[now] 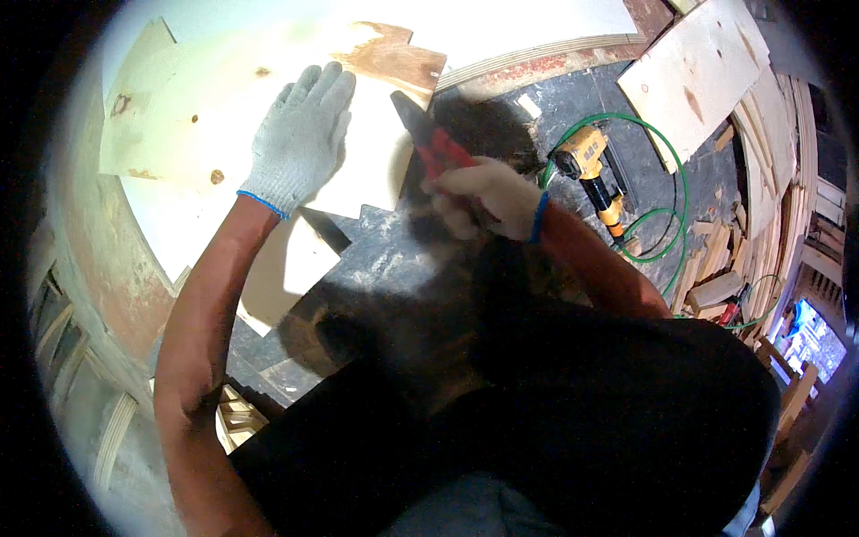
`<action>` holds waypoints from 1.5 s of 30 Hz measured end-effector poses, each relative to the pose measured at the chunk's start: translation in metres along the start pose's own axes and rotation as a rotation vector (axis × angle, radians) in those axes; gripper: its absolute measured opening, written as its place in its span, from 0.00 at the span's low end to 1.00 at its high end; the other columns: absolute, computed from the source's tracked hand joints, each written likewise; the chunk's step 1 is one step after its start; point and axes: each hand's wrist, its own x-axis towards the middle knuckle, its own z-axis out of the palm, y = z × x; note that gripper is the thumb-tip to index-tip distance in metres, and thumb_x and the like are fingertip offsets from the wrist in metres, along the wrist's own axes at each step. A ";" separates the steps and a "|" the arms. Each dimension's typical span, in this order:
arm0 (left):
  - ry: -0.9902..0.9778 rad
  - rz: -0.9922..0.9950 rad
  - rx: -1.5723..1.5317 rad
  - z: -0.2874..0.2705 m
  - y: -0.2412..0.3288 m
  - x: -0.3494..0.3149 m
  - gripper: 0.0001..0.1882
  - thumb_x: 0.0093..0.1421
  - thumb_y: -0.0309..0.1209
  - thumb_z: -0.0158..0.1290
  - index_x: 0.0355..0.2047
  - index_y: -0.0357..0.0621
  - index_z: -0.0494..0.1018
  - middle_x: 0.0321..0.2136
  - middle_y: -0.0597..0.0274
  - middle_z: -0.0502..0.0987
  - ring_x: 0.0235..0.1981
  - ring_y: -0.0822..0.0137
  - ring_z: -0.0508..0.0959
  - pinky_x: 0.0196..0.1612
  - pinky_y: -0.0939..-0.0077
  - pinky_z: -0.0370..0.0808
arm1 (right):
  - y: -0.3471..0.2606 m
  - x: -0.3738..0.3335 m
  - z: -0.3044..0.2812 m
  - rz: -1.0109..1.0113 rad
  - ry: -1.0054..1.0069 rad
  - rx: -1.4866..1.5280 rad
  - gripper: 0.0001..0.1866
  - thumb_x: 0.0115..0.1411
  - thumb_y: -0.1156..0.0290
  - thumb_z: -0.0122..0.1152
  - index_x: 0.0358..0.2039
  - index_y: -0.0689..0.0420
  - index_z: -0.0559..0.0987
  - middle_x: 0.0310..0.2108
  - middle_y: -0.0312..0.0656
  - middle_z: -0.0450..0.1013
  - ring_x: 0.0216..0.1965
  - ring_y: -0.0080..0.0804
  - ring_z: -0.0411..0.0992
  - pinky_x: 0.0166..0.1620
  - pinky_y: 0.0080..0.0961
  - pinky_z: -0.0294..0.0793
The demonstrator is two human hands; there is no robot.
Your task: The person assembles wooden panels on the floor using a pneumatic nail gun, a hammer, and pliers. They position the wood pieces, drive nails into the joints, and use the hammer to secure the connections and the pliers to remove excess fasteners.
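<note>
My left hand, in a pale knitted glove with a blue cuff, lies flat on a pale plywood sheet, fingers stretched toward its far side. Brown knots dot the sheet, and its right side has a stepped edge. My right hand, gloved the same way, is wrapped round a red-handled tool. The tool's dark, tapering end points up and left, close to the sheet's right edge. Its exact kind I cannot make out. Part of its handle is hidden in my fingers.
A yellow and black nail gun with a green hose lies on the dark surface to the right. Beyond it leans another plywood piece. Wood offcuts are heaped at the right, near a lit screen.
</note>
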 end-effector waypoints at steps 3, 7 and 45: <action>-0.078 -0.044 -0.029 -0.001 -0.002 0.001 0.23 0.71 0.36 0.44 0.66 0.48 0.65 0.67 0.53 0.66 0.68 0.51 0.64 0.70 0.58 0.62 | -0.012 -0.005 0.008 -0.035 0.130 -0.228 0.13 0.64 0.62 0.59 0.36 0.61 0.76 0.22 0.37 0.71 0.17 0.27 0.69 0.21 0.27 0.66; -0.125 0.001 -0.018 -0.004 -0.003 0.008 0.23 0.71 0.35 0.44 0.66 0.48 0.65 0.68 0.54 0.65 0.68 0.52 0.64 0.70 0.59 0.62 | -0.007 0.003 -0.004 -0.081 0.242 -0.554 0.14 0.64 0.62 0.59 0.29 0.60 0.76 0.18 0.36 0.69 0.14 0.27 0.67 0.19 0.28 0.64; -0.324 -1.287 -1.102 -0.033 -0.117 -0.320 0.31 0.71 0.53 0.45 0.58 0.38 0.72 0.47 0.53 0.81 0.46 0.58 0.81 0.50 0.61 0.76 | 0.087 0.044 0.089 -1.120 -0.073 -1.503 0.10 0.64 0.64 0.60 0.38 0.57 0.81 0.33 0.45 0.79 0.34 0.40 0.79 0.39 0.35 0.80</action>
